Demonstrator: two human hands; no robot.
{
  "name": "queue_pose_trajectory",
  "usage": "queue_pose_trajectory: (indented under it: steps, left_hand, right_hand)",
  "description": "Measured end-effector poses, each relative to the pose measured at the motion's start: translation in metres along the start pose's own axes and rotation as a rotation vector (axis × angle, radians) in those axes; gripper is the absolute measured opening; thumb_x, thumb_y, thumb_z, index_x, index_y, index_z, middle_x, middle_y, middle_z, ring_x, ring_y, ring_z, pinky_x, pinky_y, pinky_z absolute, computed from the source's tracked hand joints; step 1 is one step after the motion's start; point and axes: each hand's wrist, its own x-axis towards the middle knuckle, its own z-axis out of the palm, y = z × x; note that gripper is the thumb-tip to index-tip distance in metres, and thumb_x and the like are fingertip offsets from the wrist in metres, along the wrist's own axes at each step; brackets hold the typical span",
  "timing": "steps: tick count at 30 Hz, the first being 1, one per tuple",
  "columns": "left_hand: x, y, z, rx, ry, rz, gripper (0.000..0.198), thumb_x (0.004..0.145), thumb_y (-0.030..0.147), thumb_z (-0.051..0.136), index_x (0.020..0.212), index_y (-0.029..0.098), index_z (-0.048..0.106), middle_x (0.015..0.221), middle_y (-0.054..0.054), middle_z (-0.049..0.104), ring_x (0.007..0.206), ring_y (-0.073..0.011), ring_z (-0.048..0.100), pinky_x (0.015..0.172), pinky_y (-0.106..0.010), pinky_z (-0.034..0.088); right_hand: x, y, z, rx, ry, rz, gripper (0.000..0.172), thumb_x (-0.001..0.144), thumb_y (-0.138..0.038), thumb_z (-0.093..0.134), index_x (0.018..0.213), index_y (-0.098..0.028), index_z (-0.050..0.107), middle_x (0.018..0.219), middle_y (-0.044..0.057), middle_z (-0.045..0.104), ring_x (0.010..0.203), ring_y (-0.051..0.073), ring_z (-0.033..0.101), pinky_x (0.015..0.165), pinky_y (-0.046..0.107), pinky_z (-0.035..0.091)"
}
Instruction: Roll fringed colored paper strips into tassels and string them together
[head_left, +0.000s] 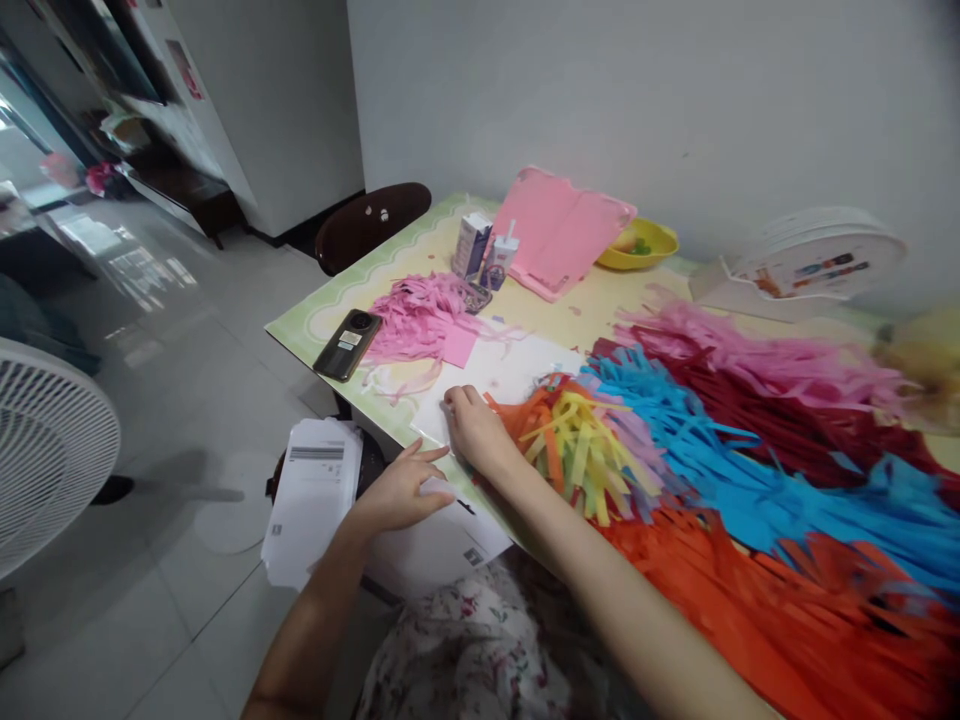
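Note:
My left hand (401, 492) is open, its fingers stretched out over the front edge of the table, just above a white printed sheet (442, 540) at my lap. My right hand (478, 428) rests on the table with its fingers curled in; what they hold, if anything, is hidden. Under and beyond it lies a white, shiny flat sheet or sleeve (525, 365). Close to its right is a bundle of yellow, orange and lilac paper streamers (581, 445). A pink square of paper (459, 346) lies behind the white sheet.
A phone (347, 345) lies near the table's left edge beside pink streamers (420, 310). Blue streamers (720, 480) and orange-red streamers (757, 600) cover the right side. Drink cartons (472, 245), a pink case (559, 230) and a yellow bowl (641, 245) stand behind. A fan (52, 460) stands left.

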Motion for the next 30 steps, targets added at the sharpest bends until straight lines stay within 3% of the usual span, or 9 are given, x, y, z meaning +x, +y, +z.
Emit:
queue_pose_trajectory:
  steps: [6,19,25,30]
  left_hand:
    - [0.000,0.001,0.000,-0.015,-0.001,0.004,0.016,0.082,0.023,0.061,0.068,0.018,0.065,0.097,-0.008,0.076,0.134,-0.0239,0.048,0.121,-0.040,0.020]
    - [-0.001,0.003,-0.001,-0.020,-0.001,-0.012,0.014,0.083,0.026,0.062,0.072,0.019,0.068,0.115,-0.009,0.072,0.136,-0.0263,0.045,0.120,-0.044,0.019]
    - [-0.001,-0.002,0.001,0.005,0.022,-0.035,0.016,0.084,0.030,0.061,0.076,0.019,0.070,0.129,-0.009,0.065,0.138,-0.0284,0.041,0.119,-0.046,0.023]
    - [-0.001,-0.002,0.003,0.017,0.028,-0.107,0.020,0.081,0.034,0.064,0.085,0.017,0.073,0.140,-0.011,0.056,0.143,-0.0338,0.033,0.116,-0.049,0.027]
  right_hand:
    - [0.006,0.002,0.000,-0.010,-0.020,-0.002,0.025,0.089,-0.005,0.039,0.106,-0.016,0.052,0.109,0.012,0.058,0.090,0.021,0.057,0.071,0.028,0.041]
    - [0.006,0.001,-0.002,0.094,-0.034,-0.012,0.025,0.086,-0.004,0.041,0.103,-0.017,0.054,0.103,0.012,0.061,0.093,0.023,0.056,0.075,0.031,0.041]
    - [0.004,0.003,-0.007,0.336,0.036,0.008,0.017,0.079,-0.008,0.048,0.091,-0.019,0.054,0.084,0.009,0.063,0.090,0.025,0.055,0.082,0.037,0.042]
    - [-0.004,0.003,-0.029,0.676,0.137,0.105,0.030,0.080,-0.021,0.047,0.110,-0.018,0.044,0.086,0.004,0.065,0.074,0.018,0.060,0.068,0.032,0.049]
